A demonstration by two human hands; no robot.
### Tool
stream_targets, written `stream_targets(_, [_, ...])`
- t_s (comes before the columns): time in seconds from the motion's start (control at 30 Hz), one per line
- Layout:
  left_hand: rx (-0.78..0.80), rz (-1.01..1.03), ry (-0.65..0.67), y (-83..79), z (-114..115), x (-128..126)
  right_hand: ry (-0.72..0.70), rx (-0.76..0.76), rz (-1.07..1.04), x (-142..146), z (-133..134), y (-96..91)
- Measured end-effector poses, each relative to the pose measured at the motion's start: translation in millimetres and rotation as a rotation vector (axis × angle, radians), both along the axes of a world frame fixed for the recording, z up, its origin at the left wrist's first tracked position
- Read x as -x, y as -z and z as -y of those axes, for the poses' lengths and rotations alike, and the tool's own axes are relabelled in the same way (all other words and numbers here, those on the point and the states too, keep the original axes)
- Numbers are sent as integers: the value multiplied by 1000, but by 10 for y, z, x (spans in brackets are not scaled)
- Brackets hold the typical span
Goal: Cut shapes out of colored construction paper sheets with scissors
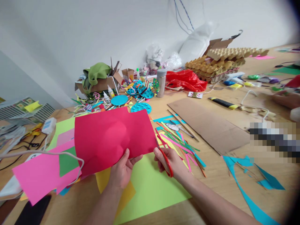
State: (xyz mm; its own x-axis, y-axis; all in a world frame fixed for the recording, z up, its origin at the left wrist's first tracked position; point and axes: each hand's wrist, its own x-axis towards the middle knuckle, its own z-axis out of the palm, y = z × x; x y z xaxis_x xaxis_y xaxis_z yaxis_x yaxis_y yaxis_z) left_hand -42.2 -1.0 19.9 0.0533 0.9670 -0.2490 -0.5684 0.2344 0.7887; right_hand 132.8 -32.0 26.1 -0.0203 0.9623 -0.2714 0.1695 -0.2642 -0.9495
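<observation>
My left hand [123, 168] grips a large sheet of red paper [100, 140] by its lower edge, thumb on top. A step-shaped notch shows in the sheet's far edge. My right hand [167, 161] is closed around the red handle of a pair of scissors [167, 164]. The scissors' blades meet the right edge of the red sheet, where a thin red strip hangs beside them. Beneath both hands lies a light green sheet [157, 187], with a yellow paper piece [127, 195] on it. Thin coloured paper strips [180, 142] are scattered right of the scissors.
Pink paper [39, 172] and a white cable [47, 153] lie at left. A cardboard sheet [206, 125], a cutter knife [222, 102] and blue scraps [248, 197] are at right. Behind stand a steel bottle [161, 83] and egg trays [215, 65]. Another person's hand [284, 100] shows far right.
</observation>
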Motion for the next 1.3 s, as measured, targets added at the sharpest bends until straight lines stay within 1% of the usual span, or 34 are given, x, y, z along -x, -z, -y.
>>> stream_targets(0.37, [4,14,35,36,2,1,1,-6,-8,-8,1,25])
stream_targets(0.6, [7,4,38,14,-3,-1,-1,-34,0,-6,-17,65])
stream_targets(0.77, [12,0,23,-1,-2,-7,9,-11,5,-5,-17,34])
stream_targets(1.03, [7,29,30,25,8,-3,37,11,-30,8,0,-14])
stream_targets(1.3, [15,26,13,-25,14,-32,38,6,-12,9,1,-56])
